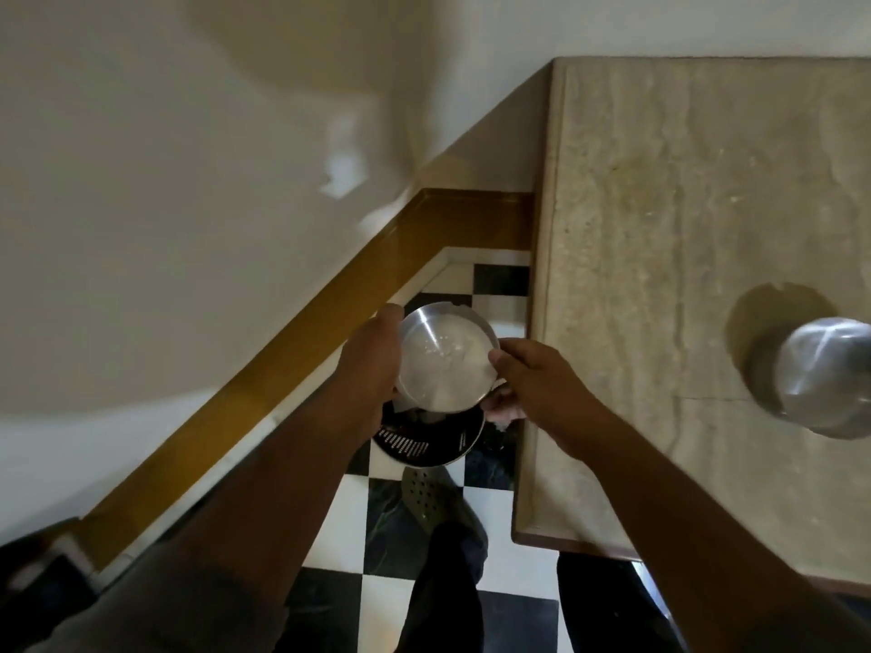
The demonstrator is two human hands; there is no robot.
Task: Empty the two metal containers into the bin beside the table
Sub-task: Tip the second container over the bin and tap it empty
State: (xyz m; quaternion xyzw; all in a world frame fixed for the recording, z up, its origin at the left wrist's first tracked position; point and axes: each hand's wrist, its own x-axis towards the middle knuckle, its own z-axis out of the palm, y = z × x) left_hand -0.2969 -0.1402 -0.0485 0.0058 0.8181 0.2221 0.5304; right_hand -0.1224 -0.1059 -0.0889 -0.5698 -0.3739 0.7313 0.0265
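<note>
I hold a round metal container (443, 358) between both hands over a black perforated bin (424, 440) on the floor. My left hand (372, 365) grips its left side. My right hand (537, 384) pinches its right rim. The container's open mouth faces me, and its inside looks whitish with small bits near the middle. The bin stands just left of the table, mostly hidden under the container. A second metal container (820, 374) rests on the marble table (660, 228) at the right edge of the frame, partly cut off.
The floor is black-and-white checkered tile (391, 530). A brown wooden skirting (330, 313) runs along the white wall to the left. My foot in a perforated shoe (424, 501) stands just in front of the bin. The table's left edge is close to my right hand.
</note>
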